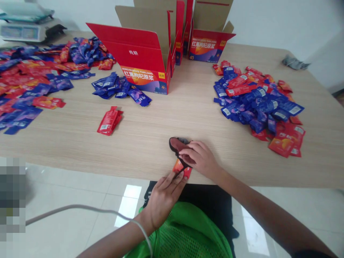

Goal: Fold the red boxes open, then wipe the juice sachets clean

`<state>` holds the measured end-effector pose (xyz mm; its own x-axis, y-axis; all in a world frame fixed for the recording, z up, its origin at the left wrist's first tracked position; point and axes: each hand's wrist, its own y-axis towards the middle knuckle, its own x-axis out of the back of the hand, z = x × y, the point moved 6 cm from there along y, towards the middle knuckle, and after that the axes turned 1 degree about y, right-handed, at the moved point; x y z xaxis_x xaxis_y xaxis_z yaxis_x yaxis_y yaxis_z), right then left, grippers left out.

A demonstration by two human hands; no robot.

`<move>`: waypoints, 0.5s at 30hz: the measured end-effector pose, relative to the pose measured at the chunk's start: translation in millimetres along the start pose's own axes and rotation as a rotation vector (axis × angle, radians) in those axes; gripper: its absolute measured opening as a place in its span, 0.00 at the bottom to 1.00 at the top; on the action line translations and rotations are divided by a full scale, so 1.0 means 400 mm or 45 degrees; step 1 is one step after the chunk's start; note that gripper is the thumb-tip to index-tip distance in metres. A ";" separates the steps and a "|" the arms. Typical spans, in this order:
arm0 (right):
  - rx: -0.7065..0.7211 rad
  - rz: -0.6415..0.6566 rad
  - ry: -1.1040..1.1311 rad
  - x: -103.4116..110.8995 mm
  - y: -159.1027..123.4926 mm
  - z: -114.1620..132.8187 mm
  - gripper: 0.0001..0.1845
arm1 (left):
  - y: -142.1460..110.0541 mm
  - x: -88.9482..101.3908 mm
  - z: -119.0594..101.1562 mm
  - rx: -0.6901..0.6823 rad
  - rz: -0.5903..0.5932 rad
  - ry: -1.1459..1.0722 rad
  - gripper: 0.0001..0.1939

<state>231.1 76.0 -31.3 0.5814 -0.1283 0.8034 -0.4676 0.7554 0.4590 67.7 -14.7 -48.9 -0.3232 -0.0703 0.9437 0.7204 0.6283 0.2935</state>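
Observation:
What looks like a pair of dark-rimmed glasses (pixel 177 144) with brownish-pink lenses is held low over the table's near edge. My right hand (pixel 201 159) is closed on it, fingers bent against a lens. A small grey piece (pixel 184 140), perhaps cloth, shows behind the rim. My left hand (pixel 165 195) is at the table edge, its fingers round a thin dark arm of the glasses. Those fingertips also lie over a red-orange sachet (pixel 187 172), partly hidden beneath.
Red and blue sachets are heaped at left (pixel 29 84) and right (pixel 258 100). Smaller groups are blue (pixel 109 86) and red (pixel 109 121). Open cartons (pixel 145 77) stand at the back, with a scale (pixel 23 31) far left. Grey cloth (pixel 295 62) lies far right; a cable (pixel 88 207) crosses my left forearm.

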 end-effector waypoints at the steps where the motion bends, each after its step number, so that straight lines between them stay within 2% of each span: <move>1: -0.006 -0.003 -0.012 0.003 0.010 -0.013 0.10 | -0.002 -0.003 0.001 -0.001 0.013 0.010 0.22; 7: -0.063 -0.028 -0.217 0.009 0.042 -0.102 0.08 | -0.009 -0.013 0.001 0.006 0.042 0.001 0.22; 10: -0.094 -0.047 -0.316 0.037 0.065 -0.150 0.09 | -0.007 -0.011 0.002 0.025 0.045 -0.011 0.22; 13: -0.171 -0.285 -0.284 0.113 0.085 -0.143 0.08 | -0.005 -0.009 0.003 0.029 0.041 -0.026 0.21; 15: -0.227 -0.476 -0.165 0.161 0.079 -0.094 0.09 | -0.003 -0.008 0.003 0.030 0.031 -0.032 0.21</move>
<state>278.8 116.0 20.6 0.5949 -0.4853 0.6407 -0.1117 0.7395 0.6639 67.2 -14.2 -52.3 -0.3213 -0.0357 0.9463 0.7135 0.6479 0.2667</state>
